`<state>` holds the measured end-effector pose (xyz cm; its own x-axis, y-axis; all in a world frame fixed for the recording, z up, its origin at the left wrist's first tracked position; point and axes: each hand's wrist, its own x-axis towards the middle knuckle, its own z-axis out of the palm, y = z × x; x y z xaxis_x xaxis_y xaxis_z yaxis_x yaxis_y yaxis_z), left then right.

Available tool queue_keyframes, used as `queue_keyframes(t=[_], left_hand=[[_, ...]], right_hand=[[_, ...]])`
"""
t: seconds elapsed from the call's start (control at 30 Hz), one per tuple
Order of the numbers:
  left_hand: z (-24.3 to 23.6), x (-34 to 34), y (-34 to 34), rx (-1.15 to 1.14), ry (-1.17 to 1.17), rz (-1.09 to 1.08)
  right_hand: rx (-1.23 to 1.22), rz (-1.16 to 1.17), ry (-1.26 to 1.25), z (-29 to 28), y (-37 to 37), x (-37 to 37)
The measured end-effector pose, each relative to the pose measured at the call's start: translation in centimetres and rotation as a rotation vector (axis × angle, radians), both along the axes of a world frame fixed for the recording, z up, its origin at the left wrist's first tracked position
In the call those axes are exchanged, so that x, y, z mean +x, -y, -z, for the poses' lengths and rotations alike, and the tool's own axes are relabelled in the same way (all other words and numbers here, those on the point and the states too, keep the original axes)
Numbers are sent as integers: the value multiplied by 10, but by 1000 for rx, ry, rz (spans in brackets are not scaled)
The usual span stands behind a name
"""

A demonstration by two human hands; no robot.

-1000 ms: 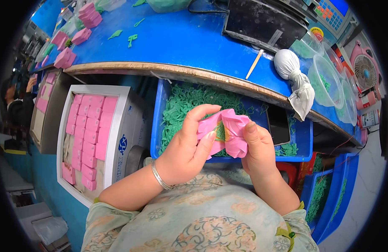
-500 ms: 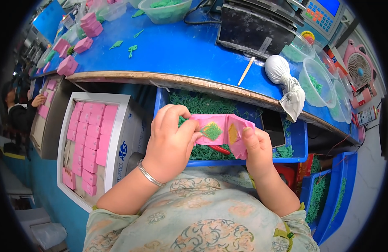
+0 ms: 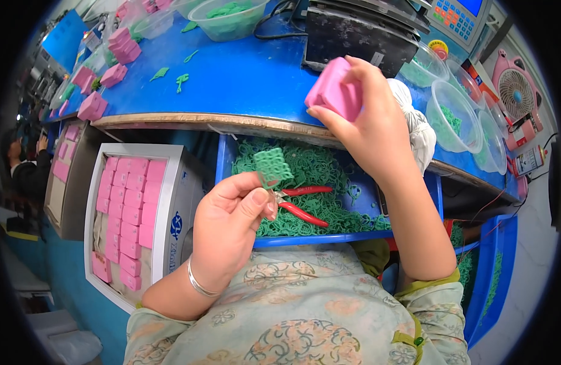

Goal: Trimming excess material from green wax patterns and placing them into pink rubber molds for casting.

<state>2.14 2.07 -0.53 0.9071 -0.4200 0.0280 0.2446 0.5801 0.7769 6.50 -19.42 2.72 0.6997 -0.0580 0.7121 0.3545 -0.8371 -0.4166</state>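
Note:
My left hand (image 3: 223,228) pinches a small green lattice piece (image 3: 272,166) by its lower end, above the open blue drawer (image 3: 329,239). Raised to the right over the bench edge, my right hand (image 3: 378,118) grips a pink two-part mould (image 3: 335,91), its halves now together. Green scraps (image 3: 329,167) fill much of the drawer. On them, close to my left fingertips, lie pliers with red handles (image 3: 303,214); my fingers partly hide their head.
A tray (image 3: 171,201) of pink blocks stands at the left. The blue bench (image 3: 232,79) holds a black machine (image 3: 359,45), a tied white cloth bundle (image 3: 419,137), clear bowls (image 3: 454,115) and stacked pink blocks (image 3: 123,45). A co-worker's hand (image 3: 42,143) shows far left.
The opened pink mould has been closed and lifted up by my right hand. The green piece has left it and stays in my left hand, which moved down. The pliers are now uncovered.

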Motion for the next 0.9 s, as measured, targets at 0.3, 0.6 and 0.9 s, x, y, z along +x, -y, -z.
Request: queue_keyframes(t=[0.3, 0.6, 0.9], left_hand=[[12, 7, -7, 107, -244, -33], [21, -6, 3, 205, -141, 30], [23, -14, 10, 188, -112, 35]], right_hand=[[-211, -108, 74, 19, -21, -27], [979, -590, -705, 55, -64, -82], [1152, -584, -699, 56, -67, -90]])
